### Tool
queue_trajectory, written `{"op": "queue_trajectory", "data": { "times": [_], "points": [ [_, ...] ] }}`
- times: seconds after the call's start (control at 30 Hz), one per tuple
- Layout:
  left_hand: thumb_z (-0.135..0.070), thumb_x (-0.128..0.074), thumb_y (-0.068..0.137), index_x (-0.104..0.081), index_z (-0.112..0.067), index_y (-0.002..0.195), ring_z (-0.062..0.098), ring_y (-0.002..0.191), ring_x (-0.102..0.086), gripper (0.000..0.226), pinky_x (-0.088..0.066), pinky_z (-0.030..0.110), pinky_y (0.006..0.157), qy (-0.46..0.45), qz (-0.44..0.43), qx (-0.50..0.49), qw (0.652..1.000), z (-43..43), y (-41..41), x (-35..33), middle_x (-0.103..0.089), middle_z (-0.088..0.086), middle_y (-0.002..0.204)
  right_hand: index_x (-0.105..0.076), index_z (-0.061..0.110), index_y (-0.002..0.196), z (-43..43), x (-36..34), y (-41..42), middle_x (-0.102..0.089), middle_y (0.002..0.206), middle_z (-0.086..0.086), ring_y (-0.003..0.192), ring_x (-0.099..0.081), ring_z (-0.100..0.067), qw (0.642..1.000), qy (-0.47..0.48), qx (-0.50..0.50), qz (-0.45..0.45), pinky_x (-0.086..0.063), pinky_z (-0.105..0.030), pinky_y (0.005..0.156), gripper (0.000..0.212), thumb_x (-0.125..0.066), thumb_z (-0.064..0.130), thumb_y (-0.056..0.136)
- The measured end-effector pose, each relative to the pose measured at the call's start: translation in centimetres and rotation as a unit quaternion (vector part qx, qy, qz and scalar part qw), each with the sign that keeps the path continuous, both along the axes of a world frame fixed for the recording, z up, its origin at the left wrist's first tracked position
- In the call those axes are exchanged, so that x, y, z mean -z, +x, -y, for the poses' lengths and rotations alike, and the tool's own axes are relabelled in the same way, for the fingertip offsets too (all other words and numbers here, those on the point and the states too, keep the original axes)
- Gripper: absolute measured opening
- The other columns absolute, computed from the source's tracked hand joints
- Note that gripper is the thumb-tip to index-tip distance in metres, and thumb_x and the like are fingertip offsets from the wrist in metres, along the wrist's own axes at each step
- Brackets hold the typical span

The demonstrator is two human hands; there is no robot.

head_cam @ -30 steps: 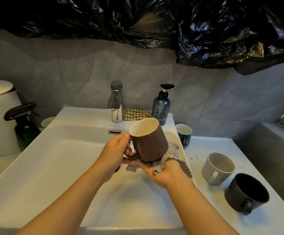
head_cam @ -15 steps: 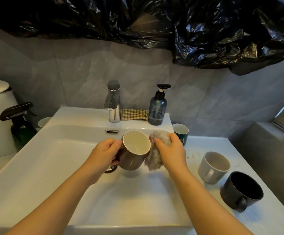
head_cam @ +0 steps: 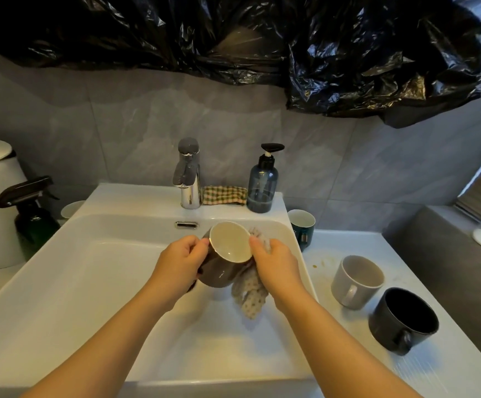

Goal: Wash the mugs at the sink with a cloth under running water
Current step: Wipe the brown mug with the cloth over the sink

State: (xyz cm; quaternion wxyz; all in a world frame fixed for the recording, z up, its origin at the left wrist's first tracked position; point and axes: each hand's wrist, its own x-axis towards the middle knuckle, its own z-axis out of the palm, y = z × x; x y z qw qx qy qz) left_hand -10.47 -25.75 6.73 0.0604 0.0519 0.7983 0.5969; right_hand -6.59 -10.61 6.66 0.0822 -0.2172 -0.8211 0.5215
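- L hand grips the brown mug from its left side, fingers curled round where the handle should be (handle itself hidden); mug is over the sink basin, tilted w/ its mouth toward the camera
- R hand clamps the spotted cloth against the mug's right wall, thumb at the rim, fingers closed on the fabric; rest of the cloth hangs below
- No stream visible from the tap, and the mug sits fwd of the spout; I'd judge it needs to go under the spout w/ water on for a proper wash
- To do it well: L grip firm as the anchor, sweep cloth round the outside, then over the rim & inside; turn the mug w/ the L wrist, not by loosening fingers
- Wet glaze is prob. slippery, so work low over the basin
- Grey mug, black mug & teal mug stand on the counter to the right, prob. next in line
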Motion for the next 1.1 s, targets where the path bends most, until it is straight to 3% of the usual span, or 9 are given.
{"op": "queue_trajectory", "data": {
  "times": [0.07,0.17,0.27,0.43,0.6,0.73,0.97,1.1],
  "points": [
    [-0.028,-0.046,0.096,-0.054,0.000,0.076,0.026,0.074,-0.052,0.035,-0.054,0.047,0.074,0.030,0.032,-0.026,0.999,-0.6,-0.1,-0.5,-0.052,0.011,0.072,-0.054,0.021,0.123,0.0,-0.8,0.7,-0.056,0.112,0.002,0.103,-0.053,-0.018,0.994,-0.103,0.033,-0.030,-0.042,-0.034,0.092,0.048,-0.030,0.052,0.096],
    [-0.021,-0.044,0.097,-0.046,-0.007,0.067,0.020,0.066,-0.044,0.034,-0.051,0.036,0.067,0.104,0.092,-0.042,0.989,-2.5,0.1,-2.3,-0.040,0.009,0.062,-0.050,0.020,0.130,-1.2,-2.4,1.3,-0.054,0.116,-0.001,0.110,-0.050,-0.022,0.985,-0.150,0.070,-0.057,-0.039,-0.036,0.094,0.047,-0.027,0.047,0.099],
    [-0.020,-0.045,0.095,-0.040,-0.011,0.062,0.016,0.055,-0.039,0.035,-0.048,0.032,0.066,0.156,0.152,-0.018,0.976,-5.4,1.1,-4.4,-0.037,0.005,0.050,-0.057,0.021,0.108,-3.8,-3.8,2.2,-0.059,0.101,0.001,0.098,-0.053,-0.019,0.982,-0.138,0.088,-0.090,-0.045,-0.034,0.087,0.033,-0.034,0.043,0.099],
    [-0.024,-0.046,0.095,-0.043,-0.015,0.060,0.014,0.053,-0.042,0.036,-0.041,0.025,0.061,0.168,0.141,0.003,0.976,-11.6,2.8,-5.7,-0.041,0.001,0.049,-0.056,0.025,0.078,-10.1,-5.8,4.3,-0.060,0.087,0.001,0.092,-0.057,-0.022,0.979,-0.118,0.125,-0.110,-0.048,-0.035,0.083,0.028,-0.041,0.040,0.097],
    [-0.023,-0.048,0.094,-0.045,-0.014,0.063,0.015,0.054,-0.046,0.033,-0.039,0.024,0.058,0.176,0.157,0.016,0.972,-18.3,3.7,-6.1,-0.045,0.002,0.055,-0.052,0.025,0.070,-16.8,-6.8,6.4,-0.059,0.086,-0.001,0.091,-0.057,-0.024,0.973,-0.133,0.159,-0.098,-0.048,-0.039,0.086,0.031,-0.044,0.041,0.096],
    [-0.022,-0.048,0.094,-0.047,-0.013,0.066,0.013,0.054,-0.048,0.029,-0.041,0.020,0.048,0.185,0.191,0.030,0.964,-22.9,3.4,-5.8,-0.048,0.003,0.061,-0.050,0.025,0.076,-21.6,-6.5,7.4,-0.055,0.084,0.003,0.093,-0.056,-0.024,0.977,-0.116,0.159,-0.086,-0.049,-0.041,0.089,0.027,-0.042,0.040,0.097],
    [-0.017,-0.047,0.095,-0.049,-0.009,0.068,0.016,0.053,-0.045,0.028,-0.046,0.029,0.063,0.173,0.216,0.025,0.961,-29.5,0.3,-5.0,-0.044,0.004,0.059,-0.054,0.018,0.103,-28.3,-5.1,5.3,-0.060,0.105,-0.004,0.098,-0.059,-0.025,0.973,-0.151,0.169,-0.046,-0.051,-0.042,0.090,0.024,-0.042,0.037,0.098],
    [-0.019,-0.047,0.094,-0.049,-0.009,0.062,0.017,0.057,-0.053,0.034,-0.048,0.032,0.070,0.116,0.211,0.005,0.971,-32.4,-2.8,-3.5,-0.052,0.005,0.053,-0.050,0.019,0.100,-31.3,-3.3,3.2,-0.055,0.100,-0.001,0.096,-0.056,-0.023,0.971,-0.162,0.170,-0.041,-0.050,-0.041,0.088,0.021,-0.040,0.037,0.099]
  ]
}}
